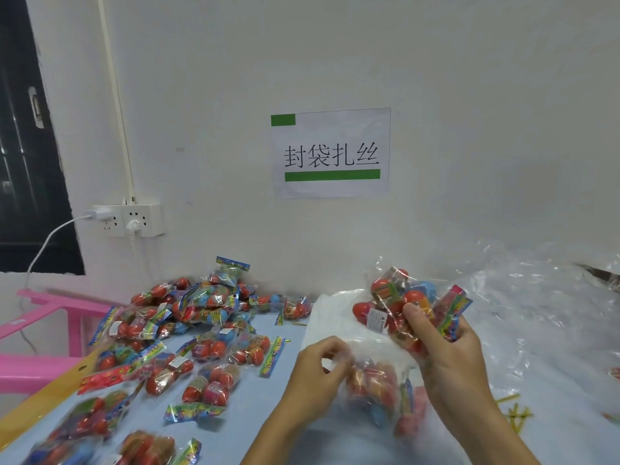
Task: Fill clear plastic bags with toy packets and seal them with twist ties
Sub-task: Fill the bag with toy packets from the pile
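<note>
head view:
right hand (446, 350): fingers (417, 322) clenched round a bunch of toy packets (407, 302), lifted off the table, above the bag mouth.
left hand (318, 370): fingers curled, pinching the rim of the clear plastic bag (379, 391); bag sits between both hands, just below the right fingers.
bag contents: several packets already inside, red eggs and a coloured header card show through the film; blurred, so count unclear.
loose packets (188, 330): big heap left of the left fingers, spread toward the near table edge and piled against the wall.
table (248, 434): light blue top, yellow edge strip on the left.
spare bags (335, 317): flat stack of clear bags just beyond the left fingers, behind the held bag.
film pile (536, 313): crumpled clear plastic right of the right fingers.
twist ties (516, 416): yellow-green strips on the table, right of the right wrist, probably a loose handful.
wall: paper sign (330, 152) with green bars, power socket (129, 220) with white cable, pink frame (50, 317) far left.
</note>
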